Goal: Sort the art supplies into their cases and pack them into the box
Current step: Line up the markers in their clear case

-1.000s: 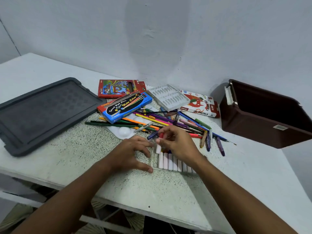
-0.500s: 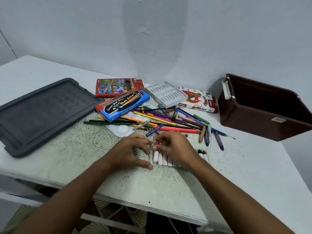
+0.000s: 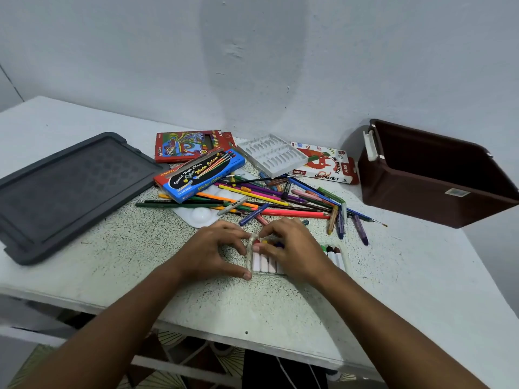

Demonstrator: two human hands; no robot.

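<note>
A clear plastic crayon tray (image 3: pixel 250 272) lies near the table's front edge, with white-wrapped crayons (image 3: pixel 264 263) lined up in it. My left hand (image 3: pixel 210 248) grips the tray's left end, thumb at the near corner and fingers at the far corner. My right hand (image 3: pixel 295 248) lies over the tray's middle. Its curled fingertips pinch the top of the leftmost, red-tipped crayon. Right of that hand, more crayons (image 3: pixel 334 255) show in the tray. Behind the tray lies a pile of loose coloured pencils, crayons and brushes (image 3: pixel 266 197). The open brown box (image 3: pixel 421 197) stands at the right.
A grey lid (image 3: pixel 70 186) lies at the left. At the back are a red pencil case (image 3: pixel 185 146), a blue water colour case (image 3: pixel 199 174), a white moulded insert (image 3: pixel 272 155) and an oil pastels case (image 3: pixel 328 164). A white palette (image 3: pixel 200 216) sits under the pencils.
My right hand has lowered the red-tipped crayon into the tray's leftmost slot and now lies flatter over the tray. My left hand has stayed on the tray's left end.
</note>
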